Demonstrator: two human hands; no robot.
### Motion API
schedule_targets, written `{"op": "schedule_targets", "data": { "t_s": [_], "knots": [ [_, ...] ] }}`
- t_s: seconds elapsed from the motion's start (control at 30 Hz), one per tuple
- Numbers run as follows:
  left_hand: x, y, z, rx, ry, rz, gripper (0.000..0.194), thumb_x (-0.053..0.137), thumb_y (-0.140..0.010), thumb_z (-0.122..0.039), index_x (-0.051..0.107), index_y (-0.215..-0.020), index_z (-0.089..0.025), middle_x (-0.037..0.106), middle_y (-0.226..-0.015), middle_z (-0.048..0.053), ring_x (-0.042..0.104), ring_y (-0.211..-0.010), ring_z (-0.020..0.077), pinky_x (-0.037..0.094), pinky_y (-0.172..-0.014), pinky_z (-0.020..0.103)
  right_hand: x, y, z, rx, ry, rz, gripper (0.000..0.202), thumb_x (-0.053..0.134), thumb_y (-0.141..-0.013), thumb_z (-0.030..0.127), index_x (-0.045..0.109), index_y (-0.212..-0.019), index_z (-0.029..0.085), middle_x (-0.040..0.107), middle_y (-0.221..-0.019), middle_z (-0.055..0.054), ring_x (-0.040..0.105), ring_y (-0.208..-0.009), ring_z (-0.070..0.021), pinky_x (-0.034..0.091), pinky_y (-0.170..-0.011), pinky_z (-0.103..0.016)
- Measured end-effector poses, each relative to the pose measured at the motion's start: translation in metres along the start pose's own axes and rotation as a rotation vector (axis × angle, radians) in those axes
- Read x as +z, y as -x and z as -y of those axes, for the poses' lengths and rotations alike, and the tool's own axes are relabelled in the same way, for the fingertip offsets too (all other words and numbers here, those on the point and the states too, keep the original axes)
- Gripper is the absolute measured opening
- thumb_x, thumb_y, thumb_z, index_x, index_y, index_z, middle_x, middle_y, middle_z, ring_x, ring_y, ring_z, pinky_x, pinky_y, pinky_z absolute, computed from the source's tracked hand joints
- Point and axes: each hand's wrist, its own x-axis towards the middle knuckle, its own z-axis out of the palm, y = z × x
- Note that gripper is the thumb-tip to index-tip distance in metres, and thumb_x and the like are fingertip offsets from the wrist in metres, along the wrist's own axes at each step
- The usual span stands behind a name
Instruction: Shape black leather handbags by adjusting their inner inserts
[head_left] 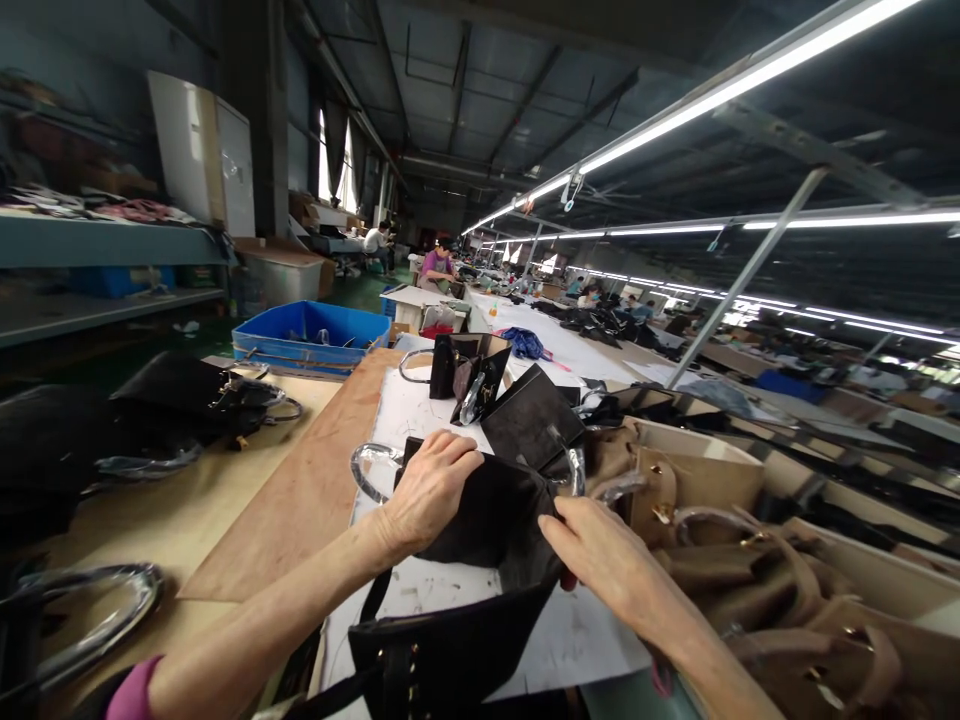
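A black handbag [450, 645] stands open on the white-covered table in front of me, its dark inside facing up. My left hand [439, 485] grips the far edge of the bag near its left corner, fingers curled over it. At the right side of the opening, my right hand [592, 550] pinches the bag's edge, with its lower fingers partly hidden. A plastic-wrapped handle [373, 472] sticks out to the left of the bag, and another wrapped handle [576, 470] rises beyond my right hand.
Another black bag [465, 375] and a dark flat panel [532, 415] lie ahead. Brown bags [697, 470] crowd the right side. More black bags [180, 400] rest at left, near a blue bin [311, 335]. A person [437, 268] sits farther back.
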Motion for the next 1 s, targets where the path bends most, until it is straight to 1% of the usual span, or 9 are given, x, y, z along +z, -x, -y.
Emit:
{"op": "schedule_targets", "data": {
  "t_s": [0.1, 0.2, 0.3, 0.43, 0.53, 0.63, 0.73, 0.9, 1.0],
  "knots": [
    [0.002, 0.003, -0.006, 0.029, -0.086, -0.022, 0.024, 0.038, -0.082, -0.005, 0.057, -0.092, -0.016, 0.058, -0.099, 0.007, 0.050, -0.091, 0.0185, 0.038, -0.091, 0.039, 0.001, 0.003, 0.002, -0.003, -0.002, -0.001, 0.033, 0.031, -0.084, 0.032, 0.043, -0.056, 0.019, 0.058, -0.053, -0.002, 0.055, -0.059, -0.0132, 0.032, -0.056, -0.024],
    [0.007, 0.005, -0.007, -0.026, -0.140, -0.060, 0.020, 0.041, -0.081, -0.007, 0.056, -0.092, -0.015, 0.057, -0.102, 0.007, 0.050, -0.096, 0.0197, 0.031, -0.099, 0.044, 0.003, 0.005, 0.005, 0.035, 0.058, -0.024, 0.031, 0.032, -0.084, 0.032, 0.043, -0.058, 0.019, 0.060, -0.058, -0.003, 0.055, -0.061, -0.0141, 0.032, -0.057, -0.025],
    [0.012, 0.006, -0.006, -0.057, -0.135, -0.092, 0.017, 0.043, -0.083, -0.009, 0.055, -0.093, -0.016, 0.058, -0.103, 0.006, 0.051, -0.096, 0.0193, 0.031, -0.099, 0.043, 0.005, 0.005, 0.007, 0.049, 0.108, -0.044, 0.030, 0.031, -0.084, 0.031, 0.044, -0.061, 0.019, 0.062, -0.067, -0.006, 0.057, -0.066, -0.0159, 0.032, -0.058, -0.025],
    [0.014, 0.002, -0.006, -0.064, -0.116, -0.110, 0.016, 0.044, -0.083, -0.010, 0.055, -0.093, -0.017, 0.059, -0.103, 0.004, 0.052, -0.092, 0.0179, 0.032, -0.097, 0.042, 0.006, 0.003, 0.005, 0.070, 0.092, -0.033, 0.031, 0.029, -0.085, 0.032, 0.044, -0.060, 0.019, 0.062, -0.066, -0.006, 0.057, -0.064, -0.0154, 0.033, -0.056, -0.024],
    [0.014, -0.001, -0.007, -0.054, -0.099, -0.111, 0.016, 0.044, -0.084, -0.010, 0.056, -0.090, -0.018, 0.062, -0.097, 0.003, 0.054, -0.088, 0.0171, 0.033, -0.095, 0.041, 0.008, 0.001, 0.002, 0.070, 0.087, -0.048, 0.031, 0.030, -0.084, 0.032, 0.044, -0.060, 0.019, 0.062, -0.066, -0.006, 0.057, -0.064, -0.0149, 0.034, -0.056, -0.023],
    [0.015, -0.005, -0.009, -0.080, -0.079, -0.090, 0.016, 0.044, -0.082, -0.009, 0.056, -0.085, -0.017, 0.063, -0.090, 0.003, 0.054, -0.084, 0.0167, 0.034, -0.094, 0.040, 0.011, 0.001, -0.001, 0.059, 0.092, -0.063, 0.031, 0.031, -0.084, 0.031, 0.046, -0.060, 0.019, 0.063, -0.068, -0.006, 0.057, -0.064, -0.0141, 0.033, -0.055, -0.022],
    [0.014, -0.010, -0.011, -0.133, -0.069, -0.036, 0.014, 0.044, -0.080, -0.006, 0.054, -0.080, -0.016, 0.061, -0.084, 0.002, 0.054, -0.079, 0.0159, 0.035, -0.092, 0.038, 0.012, 0.001, -0.003, 0.040, 0.089, -0.077, 0.030, 0.031, -0.084, 0.030, 0.048, -0.062, 0.019, 0.063, -0.068, -0.005, 0.056, -0.063, -0.0133, 0.032, -0.054, -0.022],
    [0.012, -0.018, -0.014, -0.157, -0.081, 0.033, 0.017, 0.042, -0.080, -0.006, 0.053, -0.072, -0.017, 0.058, -0.076, 0.003, 0.051, -0.075, 0.0172, 0.041, -0.077, 0.033, 0.010, -0.001, -0.003, 0.040, 0.081, -0.057, 0.032, 0.031, -0.085, 0.031, 0.049, -0.062, 0.018, 0.064, -0.070, -0.007, 0.057, -0.064, -0.0140, 0.031, -0.052, -0.022],
    [0.013, -0.020, -0.014, -0.151, -0.049, 0.044, 0.018, 0.041, -0.080, -0.005, 0.053, -0.072, -0.017, 0.058, -0.076, 0.003, 0.051, -0.077, 0.0170, 0.042, -0.075, 0.031, 0.009, -0.002, -0.002, 0.055, 0.084, -0.051, 0.031, 0.032, -0.084, 0.031, 0.049, -0.062, 0.018, 0.064, -0.072, -0.007, 0.057, -0.064, -0.0142, 0.032, -0.052, -0.022]
  ]
}}
